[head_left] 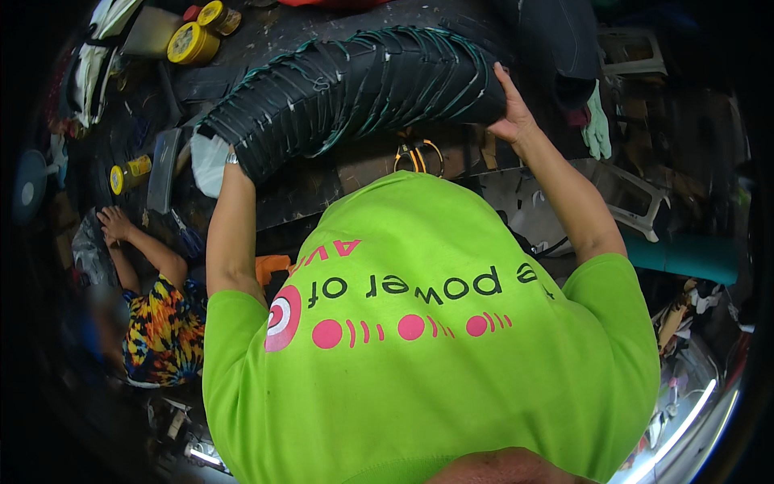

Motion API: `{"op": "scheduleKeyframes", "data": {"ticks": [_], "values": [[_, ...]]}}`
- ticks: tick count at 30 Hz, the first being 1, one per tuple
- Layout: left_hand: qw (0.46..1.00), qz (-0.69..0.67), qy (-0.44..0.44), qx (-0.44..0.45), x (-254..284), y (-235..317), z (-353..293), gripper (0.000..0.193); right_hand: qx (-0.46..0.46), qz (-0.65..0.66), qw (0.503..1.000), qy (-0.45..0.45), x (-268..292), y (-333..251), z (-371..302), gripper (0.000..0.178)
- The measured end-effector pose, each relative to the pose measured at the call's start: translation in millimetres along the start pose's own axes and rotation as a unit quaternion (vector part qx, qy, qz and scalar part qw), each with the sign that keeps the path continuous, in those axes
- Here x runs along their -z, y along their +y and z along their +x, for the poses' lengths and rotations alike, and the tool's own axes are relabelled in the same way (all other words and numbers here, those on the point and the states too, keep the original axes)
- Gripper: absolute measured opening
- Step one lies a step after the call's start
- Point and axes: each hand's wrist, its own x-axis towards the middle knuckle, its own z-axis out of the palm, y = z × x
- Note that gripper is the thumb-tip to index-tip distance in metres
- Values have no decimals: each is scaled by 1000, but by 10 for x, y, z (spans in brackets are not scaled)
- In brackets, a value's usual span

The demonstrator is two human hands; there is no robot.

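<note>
A long, arched stack of black sheet-like pieces (355, 93), with teal edges or threads along it, spans the space between my two hands. My right hand (514, 113) is closed on its right end, the thumb up along the edge and the palm against the end face. At the left end my left hand (232, 155) supports the stack from beneath; its fingers are mostly hidden by the black pieces. A whitish translucent plastic bag or sheet (210, 165) lies beside my left wrist.
Orange-handled scissors (418, 155) lie at the dark table's near edge (306, 198). Yellow-lidded jars (192, 43) stand far left, another yellow-lidded jar (129, 173) nearer. A pale green glove (597, 125) hangs at right. Another person in a patterned shirt (165, 335) works at left.
</note>
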Motion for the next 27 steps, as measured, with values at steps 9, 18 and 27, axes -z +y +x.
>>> {"op": "scheduleKeyframes", "data": {"ticks": [9, 18, 27], "values": [[1000, 10, -1, 13, 75, -14, 35, 27, 18, -266, 944, 197, 137, -212, -21, 50], [1000, 10, -2, 13, 191, -45, -55, 26, 541, -710, 440, -98, -1495, 26, -130, 23], [1000, 7, -2, 22, 299, -151, -47, 26, -57, -774, 618, -124, -1119, -268, -522, 43]]}}
